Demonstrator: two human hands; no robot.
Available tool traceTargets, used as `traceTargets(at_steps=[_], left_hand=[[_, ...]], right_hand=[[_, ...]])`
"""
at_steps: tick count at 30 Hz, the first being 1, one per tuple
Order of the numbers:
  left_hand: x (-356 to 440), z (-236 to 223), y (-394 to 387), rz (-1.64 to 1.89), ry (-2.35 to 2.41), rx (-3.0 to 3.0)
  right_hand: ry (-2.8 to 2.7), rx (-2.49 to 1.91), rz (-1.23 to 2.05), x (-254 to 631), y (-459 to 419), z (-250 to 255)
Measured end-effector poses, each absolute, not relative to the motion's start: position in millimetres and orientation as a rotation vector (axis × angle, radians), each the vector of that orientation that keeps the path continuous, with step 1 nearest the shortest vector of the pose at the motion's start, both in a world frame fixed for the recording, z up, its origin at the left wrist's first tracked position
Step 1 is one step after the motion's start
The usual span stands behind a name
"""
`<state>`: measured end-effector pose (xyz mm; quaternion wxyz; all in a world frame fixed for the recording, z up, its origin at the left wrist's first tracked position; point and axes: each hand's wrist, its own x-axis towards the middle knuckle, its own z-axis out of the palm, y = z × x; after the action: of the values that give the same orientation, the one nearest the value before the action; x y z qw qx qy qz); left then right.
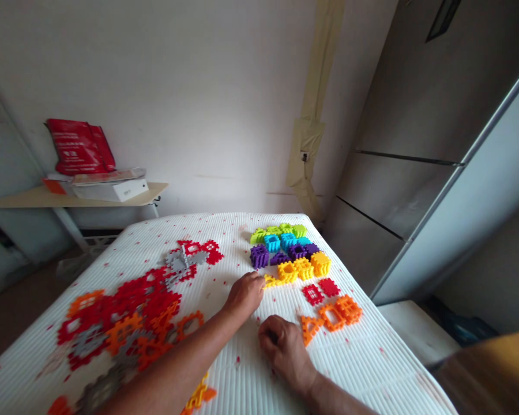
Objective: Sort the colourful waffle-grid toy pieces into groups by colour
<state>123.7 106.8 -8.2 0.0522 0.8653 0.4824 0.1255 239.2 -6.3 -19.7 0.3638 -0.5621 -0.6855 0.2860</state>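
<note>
My left hand (245,295) reaches to the near end of a row of yellow plastic building pieces (303,268). Its fingers are closed at a yellow triangular piece (271,281) lying there. Closer to me, my right hand (284,347) rests low over the table with curled fingers; whether anything is inside them is hidden. Just right of it lies an orange triangular piece (310,327), beside a stack of orange square pieces (348,310). Two red square pieces (313,294) lie between the yellow and orange groups.
Purple (259,256), blue (272,242) and lime-green (286,229) stacks stand behind the yellow row. A loose heap of red (132,295), grey and orange pieces spreads over the left of the white covered table (225,227). A grey cabinet (398,161) stands at the right.
</note>
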Motion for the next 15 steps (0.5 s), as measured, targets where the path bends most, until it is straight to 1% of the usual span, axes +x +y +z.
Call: traceTargets(at_steps=[4, 7, 11, 15], left_hand=[[107, 4, 116, 0.402, 1.537, 2.633], [80, 18, 140, 0.354, 1.684, 2.608], [44, 28, 178, 0.190, 1.896, 2.541], [28, 27, 196, 0.023, 2.063, 2.447]], right_hand=[[-1.734, -1.454, 0.759, 239, -6, -20], [-1.733, -1.462, 0.763, 238, -6, -19], [-1.732, -1.470, 0.756, 237, -5, -19], [-1.733, -1.467, 0.751, 237, -5, -21]])
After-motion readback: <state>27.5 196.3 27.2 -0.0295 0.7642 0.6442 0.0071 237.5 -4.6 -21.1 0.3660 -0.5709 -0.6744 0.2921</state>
